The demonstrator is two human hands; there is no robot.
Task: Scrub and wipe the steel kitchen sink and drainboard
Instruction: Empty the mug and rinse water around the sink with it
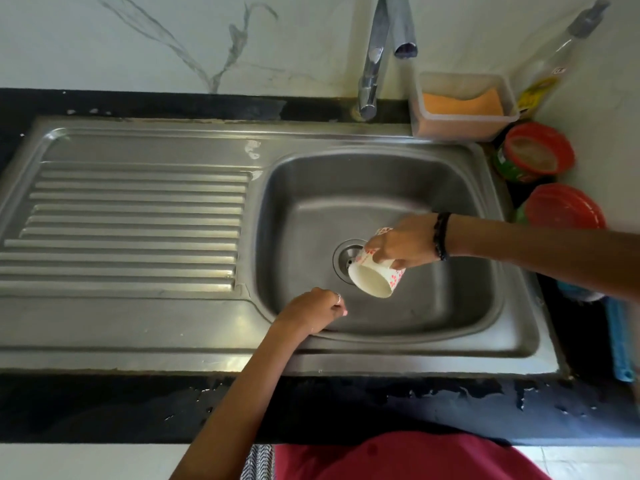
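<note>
The right hand (398,249) grips a tipped cup (375,271) over the drain (346,259), likely to pour rinse water; the left hand (311,311), fingers loosely curled and holding nothing, rests at the sink (450,188) basin's 7 o'clock edge. Drainboard (135,220) lies at 9 o'clock.

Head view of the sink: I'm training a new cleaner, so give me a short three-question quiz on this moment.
1. True or false: the right hand grips a white cup tipped over the basin.
2. Multiple choice: where does the left hand lie? A) on the ribbed drainboard B) at the front edge of the basin, holding nothing visible C) on the tap
3. Fill in: the clear tub behind the sink holds an ______ sponge.

Key: 1 true; 2 B; 3 orange.
</note>
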